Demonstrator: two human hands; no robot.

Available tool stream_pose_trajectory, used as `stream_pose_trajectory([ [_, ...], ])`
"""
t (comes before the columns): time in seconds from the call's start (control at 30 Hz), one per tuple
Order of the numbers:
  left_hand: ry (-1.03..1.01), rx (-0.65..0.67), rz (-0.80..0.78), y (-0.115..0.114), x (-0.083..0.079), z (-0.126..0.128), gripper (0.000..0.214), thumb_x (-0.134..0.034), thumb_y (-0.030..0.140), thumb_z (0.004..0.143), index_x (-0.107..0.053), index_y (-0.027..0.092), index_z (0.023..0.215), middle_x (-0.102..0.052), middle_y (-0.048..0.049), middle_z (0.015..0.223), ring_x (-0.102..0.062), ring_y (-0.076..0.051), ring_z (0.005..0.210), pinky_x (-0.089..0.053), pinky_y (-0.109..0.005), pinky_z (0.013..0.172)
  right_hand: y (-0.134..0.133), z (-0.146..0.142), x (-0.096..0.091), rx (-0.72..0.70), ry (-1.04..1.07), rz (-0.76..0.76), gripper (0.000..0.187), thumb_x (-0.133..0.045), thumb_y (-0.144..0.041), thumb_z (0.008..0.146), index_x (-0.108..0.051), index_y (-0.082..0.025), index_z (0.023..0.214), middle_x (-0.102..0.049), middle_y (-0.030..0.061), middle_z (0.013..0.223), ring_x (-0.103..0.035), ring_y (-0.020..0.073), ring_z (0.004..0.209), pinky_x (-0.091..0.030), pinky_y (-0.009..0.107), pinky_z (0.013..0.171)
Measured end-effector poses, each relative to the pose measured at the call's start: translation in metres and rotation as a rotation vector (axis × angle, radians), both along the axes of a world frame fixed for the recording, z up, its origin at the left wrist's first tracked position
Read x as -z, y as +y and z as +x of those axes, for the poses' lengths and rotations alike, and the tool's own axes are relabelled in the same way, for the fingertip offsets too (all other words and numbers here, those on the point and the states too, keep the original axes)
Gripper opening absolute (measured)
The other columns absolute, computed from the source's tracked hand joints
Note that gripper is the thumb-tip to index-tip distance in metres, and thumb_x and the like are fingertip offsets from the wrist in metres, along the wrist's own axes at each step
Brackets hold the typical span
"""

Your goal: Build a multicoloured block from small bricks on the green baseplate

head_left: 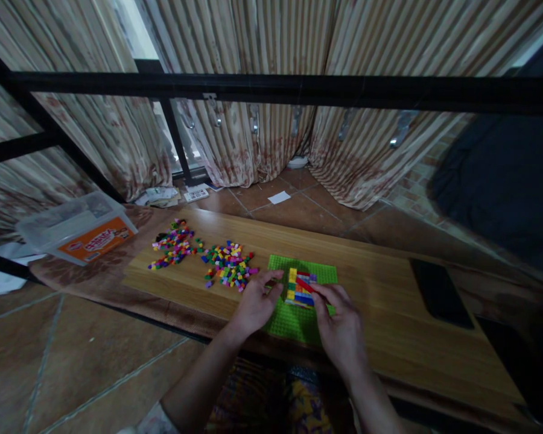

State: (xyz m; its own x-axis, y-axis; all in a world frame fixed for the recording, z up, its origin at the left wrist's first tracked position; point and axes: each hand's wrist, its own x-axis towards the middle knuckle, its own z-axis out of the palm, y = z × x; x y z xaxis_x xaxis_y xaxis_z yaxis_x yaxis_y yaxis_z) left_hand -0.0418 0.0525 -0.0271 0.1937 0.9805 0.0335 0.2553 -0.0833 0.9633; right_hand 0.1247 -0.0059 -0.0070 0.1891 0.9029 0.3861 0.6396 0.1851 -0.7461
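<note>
Down at the near edge of the long wooden tabletop (389,301) lies a flat green studded plastic baseplate (293,324), and both hands work over it. On the plate's middle stands a small multi-coloured block of stacked plastic bricks (295,294), yellow, green, blue and red.

The right hand (339,328) comes in from the right. Its grip is pressed together, thumb and forefinger pinching one end of a thin red plastic brick (304,283), which lies slantwise across the top of the block and touches it.

The left hand (256,304) rests on the plate's left edge with its fingers bent toward the block. Thumb and forefinger sit close together just beside the block's left side. Whether this grip pinches anything I cannot tell, since the spot is dark and small.

To the left of the plate, on the same tabletop, a loose heap of small mixed-colour bricks (230,270) lies near the left hand, and a second scattered heap of mixed-colour bricks (174,246) lies further left. Beyond that stands a clear plastic box with an orange label (79,232). Well apart on the right lies a flat black phone (441,294). Striped beige curtains (276,138) hang behind a black metal bar (298,89).
</note>
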Motion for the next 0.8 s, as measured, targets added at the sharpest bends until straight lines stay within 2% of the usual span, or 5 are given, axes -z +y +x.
stream_pose_trajectory([
  [0.13, -0.038, -0.012, -0.032, -0.009, -0.001, 0.003, 0.025, -0.054, 0.026, 0.084, -0.067, 0.018, 0.104, -0.070, -0.0045, 0.098, -0.063, -0.016, 0.085, -0.050, -0.026, 0.076, -0.004, -0.014, 0.005, 0.040, -0.069, 0.019, 0.020, -0.048, -0.028, 0.090, -0.065, -0.022, 0.101, -0.064, 0.0048, 0.093, -0.059, 0.0181, 0.088, -0.048, 0.034, 0.079],
  [0.27, -0.084, -0.013, -0.057, -0.017, -0.004, 0.005, 0.022, -0.054, 0.028, 0.085, -0.068, 0.018, 0.098, -0.070, -0.0040, 0.096, -0.063, -0.016, 0.084, -0.050, -0.025, 0.075, -0.008, -0.020, 0.009, 0.010, -0.093, 0.026, 0.022, -0.046, -0.027, 0.091, -0.065, -0.022, 0.102, -0.065, 0.0061, 0.096, -0.059, 0.0191, 0.092, -0.048, 0.035, 0.082],
  [0.47, -0.085, -0.028, -0.029, -0.015, -0.005, 0.006, 0.022, -0.054, 0.025, 0.084, -0.068, 0.017, 0.099, -0.070, -0.0038, 0.091, -0.064, -0.015, 0.079, -0.051, -0.024, 0.070, 0.002, -0.005, 0.011, -0.013, -0.081, 0.017, 0.024, -0.045, -0.028, 0.092, -0.067, -0.025, 0.100, -0.065, 0.0061, 0.096, -0.060, 0.0197, 0.092, -0.049, 0.036, 0.083],
  [0.57, -0.038, -0.040, 0.024, -0.011, -0.009, 0.009, 0.022, -0.054, 0.023, 0.084, -0.069, 0.017, 0.098, -0.069, -0.0043, 0.094, -0.064, -0.016, 0.083, -0.051, -0.025, 0.073, 0.010, 0.002, 0.011, -0.040, -0.102, 0.039, 0.023, -0.045, -0.028, 0.091, -0.068, -0.025, 0.098, -0.065, 0.0054, 0.096, -0.060, 0.0193, 0.092, -0.049, 0.036, 0.083],
  [0.8, 0.061, -0.092, 0.072, -0.007, -0.010, 0.014, 0.021, -0.055, 0.023, 0.083, -0.070, 0.018, 0.097, -0.070, -0.0026, 0.089, -0.064, -0.014, 0.077, -0.049, -0.024, 0.070, 0.019, 0.005, 0.014, -0.056, -0.131, 0.041, 0.021, -0.047, -0.027, 0.091, -0.068, -0.024, 0.095, -0.065, 0.0043, 0.094, -0.059, 0.0186, 0.091, -0.048, 0.034, 0.082],
])
